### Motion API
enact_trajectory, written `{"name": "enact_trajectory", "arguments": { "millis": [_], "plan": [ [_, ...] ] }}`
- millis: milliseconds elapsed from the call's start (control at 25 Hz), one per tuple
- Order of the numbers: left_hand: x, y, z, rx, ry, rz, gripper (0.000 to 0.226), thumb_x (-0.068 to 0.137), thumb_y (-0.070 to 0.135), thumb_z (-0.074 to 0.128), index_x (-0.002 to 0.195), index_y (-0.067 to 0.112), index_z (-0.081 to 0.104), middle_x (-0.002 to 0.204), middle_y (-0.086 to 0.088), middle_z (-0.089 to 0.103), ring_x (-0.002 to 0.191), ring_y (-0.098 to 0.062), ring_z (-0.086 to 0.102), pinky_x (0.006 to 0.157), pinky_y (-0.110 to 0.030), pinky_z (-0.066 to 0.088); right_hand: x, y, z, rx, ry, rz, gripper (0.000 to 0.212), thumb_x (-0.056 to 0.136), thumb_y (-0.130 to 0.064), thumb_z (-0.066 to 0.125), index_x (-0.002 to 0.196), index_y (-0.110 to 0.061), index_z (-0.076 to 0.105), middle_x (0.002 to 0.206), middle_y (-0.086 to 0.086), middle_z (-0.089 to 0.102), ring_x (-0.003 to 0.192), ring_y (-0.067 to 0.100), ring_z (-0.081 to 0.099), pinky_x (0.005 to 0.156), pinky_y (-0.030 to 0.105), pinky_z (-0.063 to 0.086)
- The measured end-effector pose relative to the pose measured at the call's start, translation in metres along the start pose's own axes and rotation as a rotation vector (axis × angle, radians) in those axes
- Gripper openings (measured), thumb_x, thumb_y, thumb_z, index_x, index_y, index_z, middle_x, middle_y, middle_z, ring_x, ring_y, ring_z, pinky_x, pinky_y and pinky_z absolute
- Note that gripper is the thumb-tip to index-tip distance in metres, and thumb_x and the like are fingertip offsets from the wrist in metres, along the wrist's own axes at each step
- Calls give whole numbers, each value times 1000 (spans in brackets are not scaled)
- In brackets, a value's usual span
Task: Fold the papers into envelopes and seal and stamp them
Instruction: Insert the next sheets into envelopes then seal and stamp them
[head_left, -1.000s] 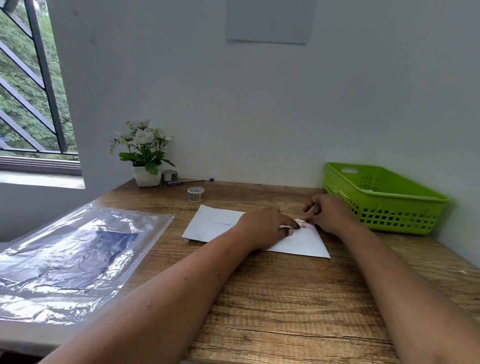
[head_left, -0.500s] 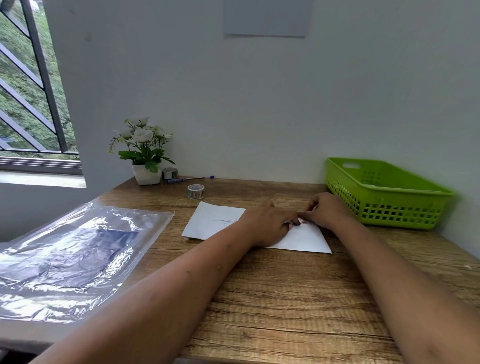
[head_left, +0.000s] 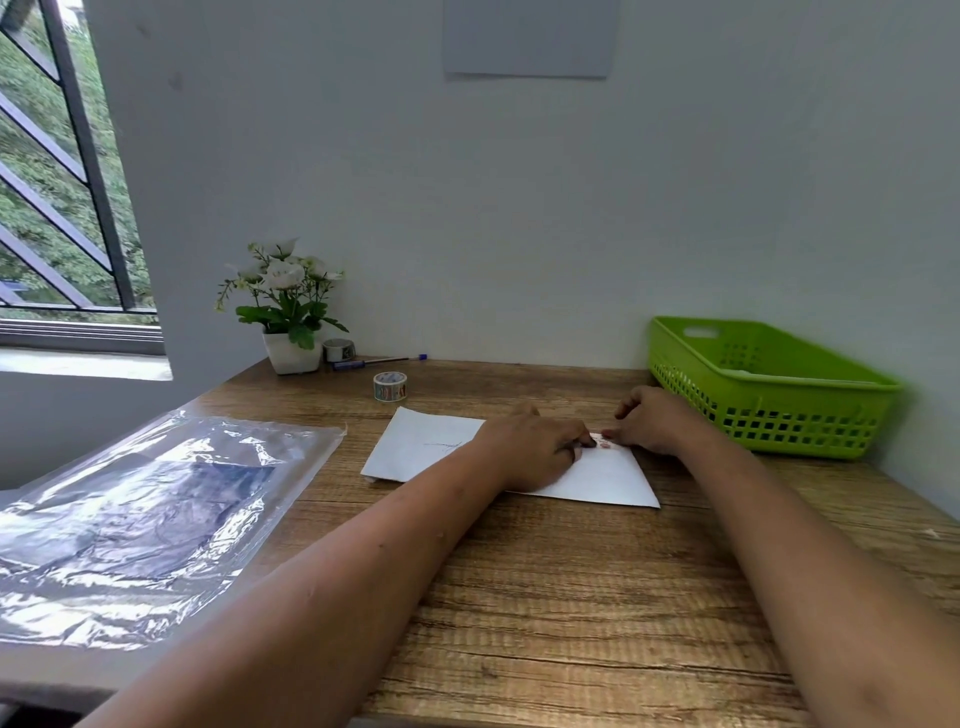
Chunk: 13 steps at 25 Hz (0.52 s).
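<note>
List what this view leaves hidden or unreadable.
- Head view: small reddish sticker on the white folded paper envelope, mostly under the left hand and right hand; pinching or pressing unclear.
- Faint handwriting: too small, partly under the left hand.
- Green slotted plastic basket: its near wall hides the floor.
- Clear plastic bag's dark contents: glare, cropped at left edge.

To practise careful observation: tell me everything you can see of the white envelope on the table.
The white envelope is a flat, folded rectangle of paper lying on the wooden table. A faint pen mark shows on its face. A small reddish patterned strip sits at its far edge, where the fingertips of the left hand and right hand meet; the left hand covers its middle.
</note>
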<state>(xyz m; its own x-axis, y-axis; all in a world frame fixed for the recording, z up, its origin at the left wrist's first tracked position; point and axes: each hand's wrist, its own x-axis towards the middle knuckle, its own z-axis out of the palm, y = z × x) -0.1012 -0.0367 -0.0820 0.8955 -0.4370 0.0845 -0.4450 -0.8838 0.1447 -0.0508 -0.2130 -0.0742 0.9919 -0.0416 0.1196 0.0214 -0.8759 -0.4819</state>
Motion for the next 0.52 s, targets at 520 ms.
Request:
{"name": "enact_trajectory", "arguments": {
  "millis": [520],
  "plan": [
    [15, -3, 5, 39, -53, -36, 46, 99, 40, 26, 145, 39, 28, 141, -6, 48, 134, -25, 28, 104, -47, 34, -12, -9, -6, 2, -172, -4, 63, 75, -42, 75, 125, -14, 50, 119, 7, 54, 92, 18, 50, 67, 23, 39]
  ]
}}
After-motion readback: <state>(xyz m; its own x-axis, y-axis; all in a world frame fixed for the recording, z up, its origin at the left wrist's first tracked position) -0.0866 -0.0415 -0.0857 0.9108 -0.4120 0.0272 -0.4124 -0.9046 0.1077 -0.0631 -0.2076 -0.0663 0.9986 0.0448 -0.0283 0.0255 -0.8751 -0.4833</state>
